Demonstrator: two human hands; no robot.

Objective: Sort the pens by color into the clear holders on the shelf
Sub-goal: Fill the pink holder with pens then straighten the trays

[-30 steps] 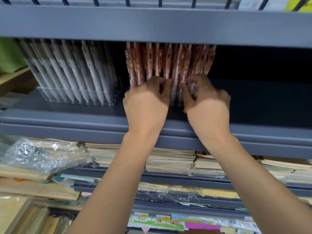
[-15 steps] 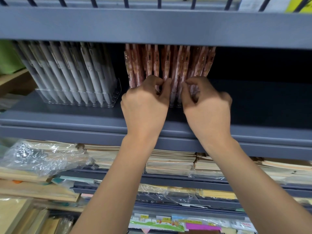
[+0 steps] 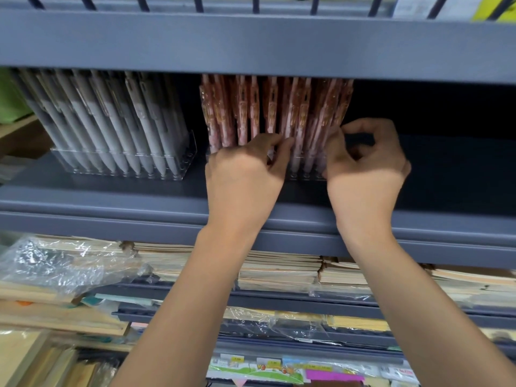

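Note:
On the grey shelf a row of pink pens stands upright in a clear holder, most of which my hands hide. My left hand is at the middle of the row, thumb and fingers pinching the lower part of a pink pen. At the right end of the row, my right hand has its fingers curled and its fingertips pinch the outermost pink pens. To the left, grey pens lean in a second clear holder.
The shelf board above hangs low over the pen tops. To the right of the pink pens the shelf is dark and bare. Below are stacks of notebooks and crumpled clear plastic wrap.
My right hand has slid right from the middle of the pink row to its right end. My left hand stays on the middle pens.

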